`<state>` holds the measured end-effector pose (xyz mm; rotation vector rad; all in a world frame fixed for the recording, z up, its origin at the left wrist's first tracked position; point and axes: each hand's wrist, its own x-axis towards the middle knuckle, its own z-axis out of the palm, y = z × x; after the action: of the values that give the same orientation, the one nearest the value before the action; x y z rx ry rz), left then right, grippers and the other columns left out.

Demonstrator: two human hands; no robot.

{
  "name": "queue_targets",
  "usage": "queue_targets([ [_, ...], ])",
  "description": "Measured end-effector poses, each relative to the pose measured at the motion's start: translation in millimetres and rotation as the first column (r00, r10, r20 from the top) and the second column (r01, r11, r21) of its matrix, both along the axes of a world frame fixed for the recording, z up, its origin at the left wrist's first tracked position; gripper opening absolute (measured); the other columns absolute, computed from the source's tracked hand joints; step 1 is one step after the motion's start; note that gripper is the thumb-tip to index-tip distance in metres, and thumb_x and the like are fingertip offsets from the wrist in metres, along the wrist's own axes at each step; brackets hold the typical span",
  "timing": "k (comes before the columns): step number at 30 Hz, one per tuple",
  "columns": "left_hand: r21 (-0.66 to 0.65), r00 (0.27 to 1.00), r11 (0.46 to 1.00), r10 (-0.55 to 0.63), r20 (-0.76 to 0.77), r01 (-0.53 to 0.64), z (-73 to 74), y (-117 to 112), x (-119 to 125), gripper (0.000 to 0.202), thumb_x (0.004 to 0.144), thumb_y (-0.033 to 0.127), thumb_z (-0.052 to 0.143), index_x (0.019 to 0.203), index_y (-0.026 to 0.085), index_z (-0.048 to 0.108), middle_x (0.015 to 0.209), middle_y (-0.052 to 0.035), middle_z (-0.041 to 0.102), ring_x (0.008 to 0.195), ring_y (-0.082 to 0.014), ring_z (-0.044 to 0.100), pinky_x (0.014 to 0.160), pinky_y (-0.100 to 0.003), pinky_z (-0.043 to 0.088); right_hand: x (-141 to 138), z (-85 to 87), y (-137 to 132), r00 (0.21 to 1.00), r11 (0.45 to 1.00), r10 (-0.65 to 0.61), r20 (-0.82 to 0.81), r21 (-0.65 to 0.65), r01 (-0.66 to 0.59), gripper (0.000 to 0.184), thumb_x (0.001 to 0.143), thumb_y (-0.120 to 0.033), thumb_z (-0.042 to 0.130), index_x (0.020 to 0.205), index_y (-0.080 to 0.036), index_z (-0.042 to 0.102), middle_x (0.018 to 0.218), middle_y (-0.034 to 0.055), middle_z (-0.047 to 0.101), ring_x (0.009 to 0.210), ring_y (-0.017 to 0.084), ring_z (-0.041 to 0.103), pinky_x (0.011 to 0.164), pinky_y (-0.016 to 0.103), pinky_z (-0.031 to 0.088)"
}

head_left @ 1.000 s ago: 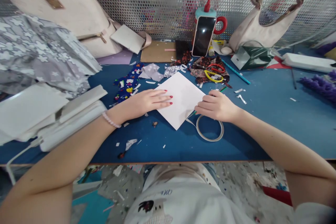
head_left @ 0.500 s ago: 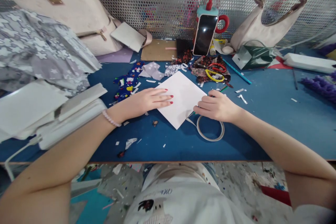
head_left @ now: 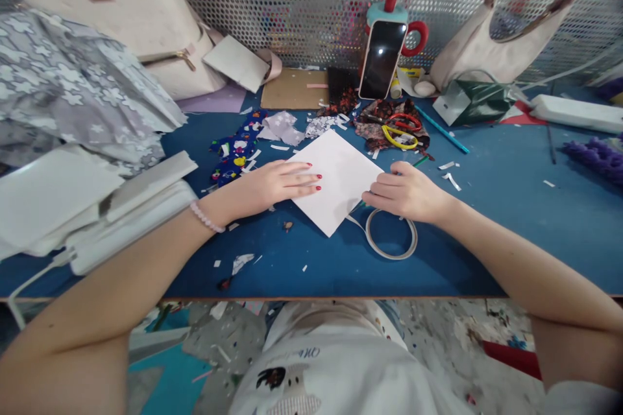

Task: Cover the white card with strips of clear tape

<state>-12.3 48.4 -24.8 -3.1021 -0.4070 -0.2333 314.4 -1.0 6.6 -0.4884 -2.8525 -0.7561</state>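
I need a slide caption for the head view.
Left hand on a white sheet, right hand at its edge, tape roll close by.

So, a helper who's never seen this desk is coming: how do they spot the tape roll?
On the blue tabletop, find the white sheet under the left hand. Right of its nearest corner, below the right hand in view, lies the tape roll. Unlike the scraps, it is a pale, hollow ring with a loose strip trailing toward the sheet.

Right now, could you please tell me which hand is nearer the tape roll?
Right. The right hand is just beyond the tape roll; the left hand is farther off to the left, on the white sheet.
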Motion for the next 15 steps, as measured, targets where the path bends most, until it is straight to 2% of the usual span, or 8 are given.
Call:
queue_targets([
  [6,-0.014,1.000,1.000,0.012,-0.005,-0.012,0.5,-0.1,0.1,0.054,0.097,0.000,0.030,0.142,0.024,0.050,0.149,-0.0050,0.049,0.144,-0.0241,0.036,0.115,-0.043,0.032,2.4,-4.0,2.4,0.998,0.997,0.036,-0.047,0.065,-0.033,0.026,0.100,-0.014,0.042,0.086,-0.018,0.063,0.066,-0.0008,0.057,0.068,0.015,0.046,0.066,0.033,0.026],
  [12,-0.036,1.000,0.999,0.025,-0.015,-0.025,0.1,-0.4,-1.1,0.062,0.092,-0.005,0.031,0.143,0.025,0.049,0.149,-0.0042,0.049,0.144,-0.0218,0.036,0.115,-0.042,0.032,12.0,-8.9,9.8,0.991,1.000,0.020,-0.130,-0.017,-0.023,0.025,0.101,-0.017,0.042,0.089,-0.018,0.064,0.069,-0.0005,0.062,0.069,0.015,0.050,0.068,0.032,0.028],
  [15,-0.030,0.999,0.999,0.040,-0.020,-0.040,1.2,-1.4,-0.9,0.062,0.091,-0.005,0.033,0.142,0.025,0.050,0.149,-0.0038,0.049,0.144,-0.0209,0.036,0.116,-0.041,0.032,30.3,-9.6,20.3,0.978,0.997,-0.063,-0.199,-0.063,0.052,0.026,0.101,-0.026,0.044,0.089,-0.018,0.066,0.073,0.0018,0.067,0.071,0.016,0.054,0.072,0.033,0.030],
])
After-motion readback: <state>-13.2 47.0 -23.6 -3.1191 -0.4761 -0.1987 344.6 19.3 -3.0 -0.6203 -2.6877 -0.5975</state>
